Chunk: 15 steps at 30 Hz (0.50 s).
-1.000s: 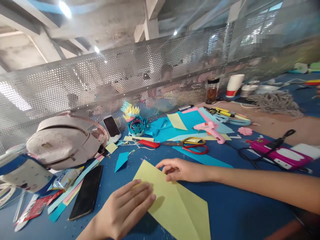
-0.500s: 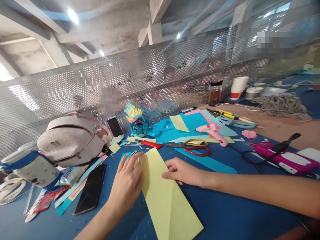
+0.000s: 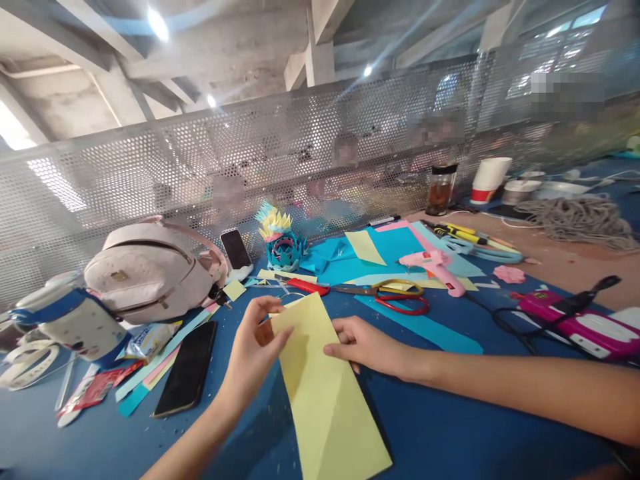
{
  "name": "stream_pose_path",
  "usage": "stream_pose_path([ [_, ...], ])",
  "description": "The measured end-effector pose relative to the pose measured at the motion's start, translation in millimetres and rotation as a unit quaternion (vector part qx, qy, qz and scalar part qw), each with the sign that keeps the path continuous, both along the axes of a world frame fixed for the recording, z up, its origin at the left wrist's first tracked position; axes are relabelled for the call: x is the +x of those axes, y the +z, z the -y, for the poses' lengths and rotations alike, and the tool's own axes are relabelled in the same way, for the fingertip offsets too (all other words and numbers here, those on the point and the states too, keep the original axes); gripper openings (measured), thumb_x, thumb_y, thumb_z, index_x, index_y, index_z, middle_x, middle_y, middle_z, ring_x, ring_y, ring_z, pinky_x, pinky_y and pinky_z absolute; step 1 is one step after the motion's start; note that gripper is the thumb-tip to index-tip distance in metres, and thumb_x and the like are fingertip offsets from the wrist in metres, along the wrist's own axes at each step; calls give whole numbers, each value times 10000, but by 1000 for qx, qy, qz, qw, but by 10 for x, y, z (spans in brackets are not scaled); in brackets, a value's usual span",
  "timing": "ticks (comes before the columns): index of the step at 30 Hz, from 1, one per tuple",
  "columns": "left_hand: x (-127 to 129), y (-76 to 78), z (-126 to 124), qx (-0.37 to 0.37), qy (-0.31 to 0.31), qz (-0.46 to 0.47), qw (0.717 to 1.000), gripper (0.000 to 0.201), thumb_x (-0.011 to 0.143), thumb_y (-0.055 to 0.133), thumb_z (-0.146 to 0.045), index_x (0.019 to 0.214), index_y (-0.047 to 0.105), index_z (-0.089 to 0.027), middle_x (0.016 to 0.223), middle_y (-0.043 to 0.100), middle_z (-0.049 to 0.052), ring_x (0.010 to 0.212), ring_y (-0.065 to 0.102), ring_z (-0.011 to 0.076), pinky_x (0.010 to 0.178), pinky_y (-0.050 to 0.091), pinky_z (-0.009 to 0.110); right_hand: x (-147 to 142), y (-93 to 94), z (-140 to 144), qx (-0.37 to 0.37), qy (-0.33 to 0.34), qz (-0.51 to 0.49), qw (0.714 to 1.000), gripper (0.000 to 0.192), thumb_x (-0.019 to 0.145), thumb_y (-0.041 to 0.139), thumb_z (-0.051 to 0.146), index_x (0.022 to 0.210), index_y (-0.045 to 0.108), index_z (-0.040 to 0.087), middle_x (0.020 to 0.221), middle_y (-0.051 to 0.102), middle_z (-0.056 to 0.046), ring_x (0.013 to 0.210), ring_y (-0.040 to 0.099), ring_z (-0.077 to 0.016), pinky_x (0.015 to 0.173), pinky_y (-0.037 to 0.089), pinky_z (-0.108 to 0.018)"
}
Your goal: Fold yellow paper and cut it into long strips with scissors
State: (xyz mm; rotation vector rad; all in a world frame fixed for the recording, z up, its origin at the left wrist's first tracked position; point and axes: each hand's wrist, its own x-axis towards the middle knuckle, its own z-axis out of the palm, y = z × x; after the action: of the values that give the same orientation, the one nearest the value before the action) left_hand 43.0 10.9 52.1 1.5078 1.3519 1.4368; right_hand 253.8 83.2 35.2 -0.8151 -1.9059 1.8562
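A long folded sheet of yellow paper (image 3: pixel 325 393) lies on the blue table (image 3: pixel 450 420) in front of me, its far end lifted slightly. My left hand (image 3: pixel 255 350) pinches the paper's upper left edge between thumb and fingers. My right hand (image 3: pixel 363 343) holds the upper right edge, fingers resting on the sheet. Both forearms reach in from the bottom and right of the view.
A black phone (image 3: pixel 187 367) and paper strips lie to the left, beside a pink backpack (image 3: pixel 150 270). Beyond the paper are scissors (image 3: pixel 395 295), a pink glue gun (image 3: pixel 435 267), a paper flower (image 3: pixel 280 240) and blue sheets. A perforated metal screen (image 3: pixel 200 167) backs the table.
The yellow sheet was folded from a wide shape into a narrow strip. My left hand went from pressing flat on it to pinching its upper edge; the right hand stayed at the top.
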Motion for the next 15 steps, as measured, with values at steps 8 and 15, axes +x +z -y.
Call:
stream_pose_path([
  [8,66,51,71,-210,-168,261,927,408,787,795,-335,1109,663,-122,989,773,144,852,753,279,700,586,309,36,319,2,2,28,-74,997,642,884,528,680,1356,561,247,1317,624,-104,1204,584,-293,1039,445,-454],
  [15,57,55,118,-212,-177,343,898,406,758,824,-292,1109,699,-130,972,789,124,883,758,281,774,590,316,85,497,-180,100,46,-94,989,622,828,622,665,1228,647,189,1338,606,-101,1261,528,-291,1043,426,-405],
])
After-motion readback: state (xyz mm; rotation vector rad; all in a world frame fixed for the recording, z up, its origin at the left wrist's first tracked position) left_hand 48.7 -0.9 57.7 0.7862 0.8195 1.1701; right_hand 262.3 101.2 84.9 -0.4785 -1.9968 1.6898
